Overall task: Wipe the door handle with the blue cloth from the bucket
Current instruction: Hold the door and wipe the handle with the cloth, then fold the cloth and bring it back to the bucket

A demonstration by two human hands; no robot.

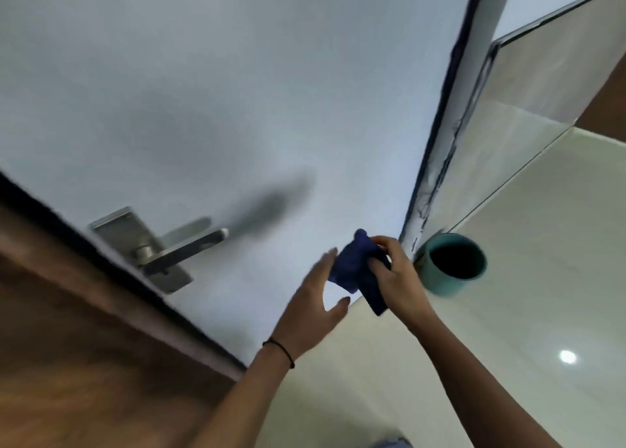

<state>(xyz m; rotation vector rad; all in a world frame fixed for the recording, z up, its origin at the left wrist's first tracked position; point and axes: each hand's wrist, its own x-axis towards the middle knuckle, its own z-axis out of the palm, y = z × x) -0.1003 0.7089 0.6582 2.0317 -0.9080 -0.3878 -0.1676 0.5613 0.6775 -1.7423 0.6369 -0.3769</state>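
In the head view, the right hand (394, 271) pinches the blue cloth (357, 268) with curled fingers, just beside the teal bucket (450, 264) on the side toward the door. The left hand (316, 298) is spread open against the cloth's other side, gripping nothing. The door handle (188, 244) sits well apart from the bucket, across the white door (237, 92). The cloth looks soft, light and limp — probably best bunched into a pad in the palm and wrapped around the lever.

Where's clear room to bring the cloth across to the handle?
Bare door face lies between the blue cloth and the door handle. Crowded on the other side: right hand, teal bucket and the door's edge. Left hand is open beside the cloth.
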